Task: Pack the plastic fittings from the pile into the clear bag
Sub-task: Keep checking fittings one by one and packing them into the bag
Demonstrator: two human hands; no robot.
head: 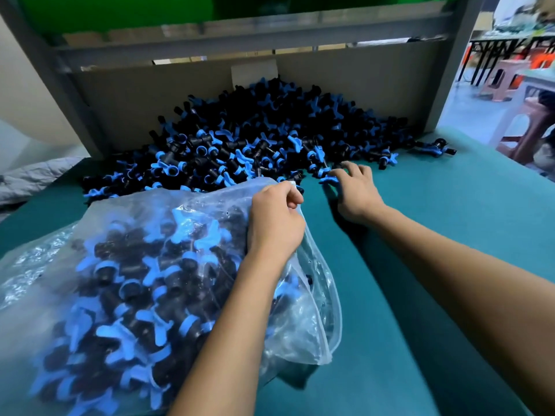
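Heaped against a cardboard wall (345, 85) at the back of the green bench (435, 265), the pile of black-and-blue plastic fittings (255, 136) is flanked by grey frame posts (450, 70); stools (504, 82) are seen beyond on the right. The clear bag (150, 280), already well filled with fittings, is lain at the near left, its mouth edge pinched by the left hand (276, 220). A blue fitting (329, 178) at the pile's near edge is grasped by the right hand (357, 190).
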